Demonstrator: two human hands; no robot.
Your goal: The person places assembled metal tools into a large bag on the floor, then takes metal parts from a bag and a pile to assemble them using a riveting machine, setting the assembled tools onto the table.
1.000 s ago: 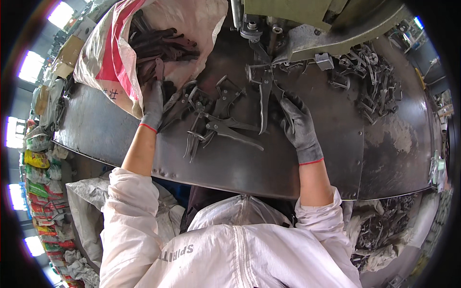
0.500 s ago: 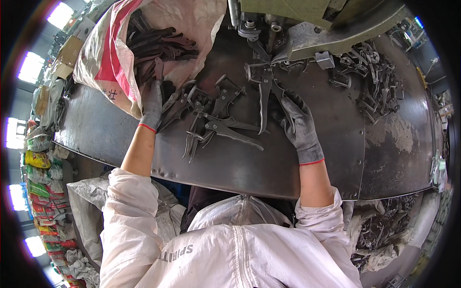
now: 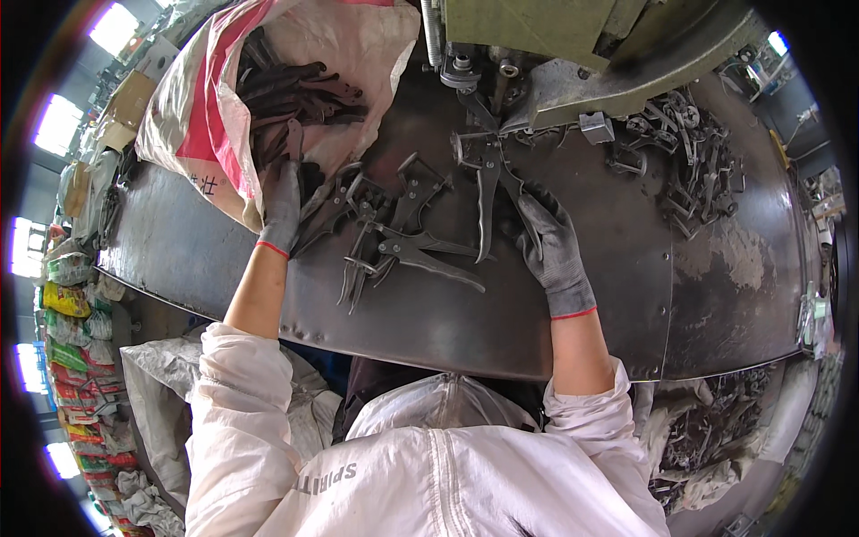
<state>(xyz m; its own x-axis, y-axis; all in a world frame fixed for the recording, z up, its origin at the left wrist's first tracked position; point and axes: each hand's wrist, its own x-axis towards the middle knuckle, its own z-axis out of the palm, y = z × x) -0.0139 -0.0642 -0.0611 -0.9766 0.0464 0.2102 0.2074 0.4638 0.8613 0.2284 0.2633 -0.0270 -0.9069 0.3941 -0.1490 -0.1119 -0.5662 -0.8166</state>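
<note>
My left hand [image 3: 282, 210], in a grey glove with a red cuff edge, is closed on a dark flat metal handle [image 3: 294, 139] at the mouth of a white and red woven bag [image 3: 210, 103]. More such handles [image 3: 313, 89] lie heaped inside the bag. My right hand [image 3: 553, 242], gloved alike, curls around one handle of a plier-like metal tool [image 3: 487, 192]. That tool's upper end is under the machine's front, close to a bolt. Between my hands several similar plier-like tools [image 3: 425, 259] lie piled on the dark metal table.
A green machine [image 3: 528, 36] with a curved metal base stands at the far edge. Right of it lies a heap of small metal frame parts [image 3: 702, 161], with a small metal block [image 3: 596, 128] nearby. Below the table's right front edge, a sack [image 3: 716, 430] holds metal parts.
The view has shifted slightly. Both hands keep their grips, and the tools and bag stay where they were.
</note>
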